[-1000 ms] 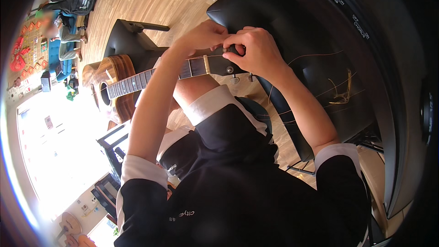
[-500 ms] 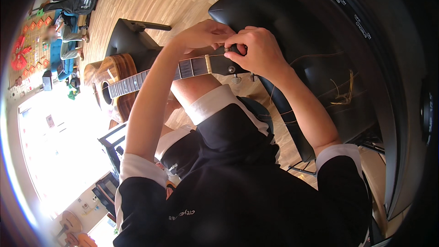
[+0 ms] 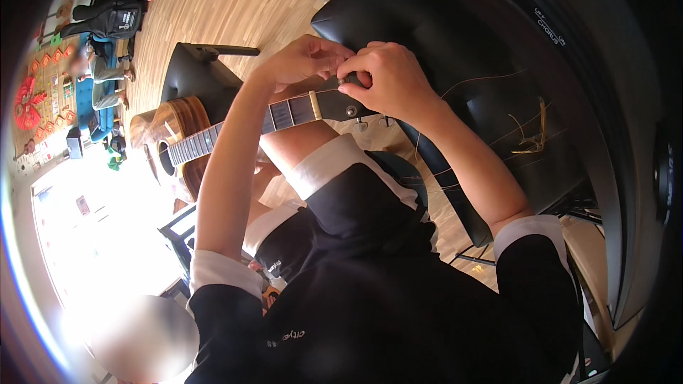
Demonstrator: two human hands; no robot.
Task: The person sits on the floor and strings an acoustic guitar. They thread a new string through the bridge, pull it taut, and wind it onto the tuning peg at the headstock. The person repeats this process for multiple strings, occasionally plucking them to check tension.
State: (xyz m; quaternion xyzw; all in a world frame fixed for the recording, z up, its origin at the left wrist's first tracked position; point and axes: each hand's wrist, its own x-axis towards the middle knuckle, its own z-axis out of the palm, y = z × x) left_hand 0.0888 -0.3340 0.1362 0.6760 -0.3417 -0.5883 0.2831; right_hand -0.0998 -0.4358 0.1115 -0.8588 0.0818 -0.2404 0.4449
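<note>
An acoustic guitar (image 3: 191, 119) with a glossy wooden body lies across my lap, its neck running right to a dark headstock (image 3: 333, 107). Silver tuning pegs (image 3: 361, 126) stick out along the near edge of the headstock. Above its far edge, my right hand (image 3: 390, 77) has thumb and fingers pinched around a small dark part I cannot make out clearly. My left hand (image 3: 304, 60) is beside it, fingertips bent together and nearly touching my right hand's. Whatever lies between the left fingertips is too small to name.
Loose thin strings (image 3: 491, 77) and a yellowish coil (image 3: 533, 141) lie on a black padded bench (image 3: 462, 35) at right. A large black panelled case (image 3: 590, 64) curves beyond it. Another black seat (image 3: 191, 75) stands behind the guitar. Far left, a person (image 3: 103, 71) sits on a blue sofa (image 3: 85, 103).
The whole view has shifted slightly, and a blurred pale round shape has appeared at lower left. Both hands stay at the headstock with little change in their grip.
</note>
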